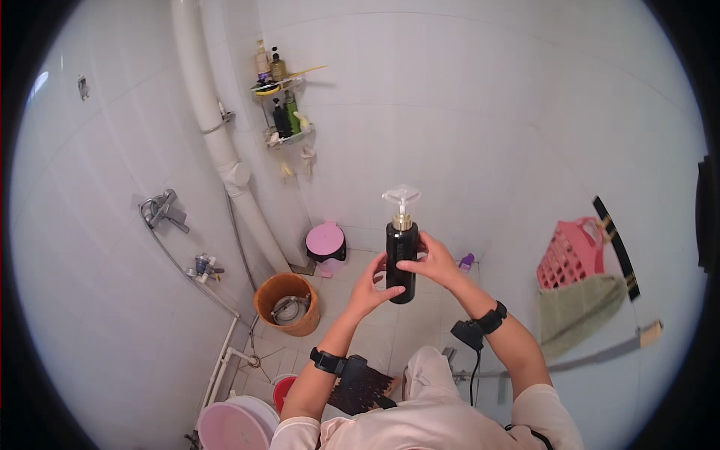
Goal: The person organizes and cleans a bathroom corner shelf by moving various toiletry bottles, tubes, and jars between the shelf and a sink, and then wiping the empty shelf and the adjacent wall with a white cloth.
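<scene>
A black pump bottle (402, 247) with a gold collar and a clear pump top stands upright in the air before me, held between both hands. My left hand (369, 289) wraps the lower left side, its thumb across the front near the base. From the right, my right hand (431, 261) grips the bottle at mid-height with the thumb laid over its front. The fingers behind the bottle are partly hidden. Each forearm wears a black strap with a small device on it.
A corner rack (289, 137) holds several bottles. Below are a wooden bucket (262, 304), a pink-lidded bin (325, 241) and a pink basin (232, 429). A pink basket (574, 251) and a green towel (577, 311) hang at right. A shower mixer (163, 210) is on the left wall.
</scene>
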Motion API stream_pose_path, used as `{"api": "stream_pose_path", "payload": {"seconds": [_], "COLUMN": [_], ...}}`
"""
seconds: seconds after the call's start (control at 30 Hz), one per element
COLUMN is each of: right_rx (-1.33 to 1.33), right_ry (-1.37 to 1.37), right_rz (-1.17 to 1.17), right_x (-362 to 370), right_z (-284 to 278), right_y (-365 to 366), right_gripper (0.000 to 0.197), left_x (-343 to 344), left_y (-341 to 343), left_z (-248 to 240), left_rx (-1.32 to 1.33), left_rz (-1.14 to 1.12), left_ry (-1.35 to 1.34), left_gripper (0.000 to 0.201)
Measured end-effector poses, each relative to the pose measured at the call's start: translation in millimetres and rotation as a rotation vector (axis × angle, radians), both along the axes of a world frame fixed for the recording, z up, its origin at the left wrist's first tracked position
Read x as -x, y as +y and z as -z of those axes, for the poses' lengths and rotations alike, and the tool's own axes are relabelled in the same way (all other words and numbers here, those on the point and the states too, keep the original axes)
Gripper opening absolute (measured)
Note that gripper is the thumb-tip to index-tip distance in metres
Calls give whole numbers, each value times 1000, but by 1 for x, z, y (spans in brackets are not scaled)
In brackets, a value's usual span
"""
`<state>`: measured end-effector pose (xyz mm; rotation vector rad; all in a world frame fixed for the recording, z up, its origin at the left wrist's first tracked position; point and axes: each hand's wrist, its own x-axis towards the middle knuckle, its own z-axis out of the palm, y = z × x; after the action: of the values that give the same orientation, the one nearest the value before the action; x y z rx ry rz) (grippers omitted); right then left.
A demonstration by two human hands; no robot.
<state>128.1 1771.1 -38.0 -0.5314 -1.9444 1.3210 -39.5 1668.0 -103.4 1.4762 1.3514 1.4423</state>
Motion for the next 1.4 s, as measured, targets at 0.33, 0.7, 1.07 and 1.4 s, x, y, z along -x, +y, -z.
{"api": "stream_pose_path", "payload": {"seconds": [0.33, 0.7, 1.07, 1.4], "right_rx": [55, -132, -113, -165], "right_ry": [13, -17, -41, -67], "right_rz": [-320, -459, -399, -360], "right_x": [161, 281, 384, 487], "right_z": [14, -8, -20, -35], "right_y": [196, 377, 434, 492], "right_gripper": [63, 71, 65, 61], "left_x": [133, 225, 393, 496], "left_y": [160, 335, 414, 465], "left_z": [-7, -37, -83, -90], "left_rx": [-49, 72, -219, -311], "left_rz": [-269, -554, -1064, -955], "left_ry": [54, 60, 167, 411], "left_gripper": [73, 74, 71, 74]}}
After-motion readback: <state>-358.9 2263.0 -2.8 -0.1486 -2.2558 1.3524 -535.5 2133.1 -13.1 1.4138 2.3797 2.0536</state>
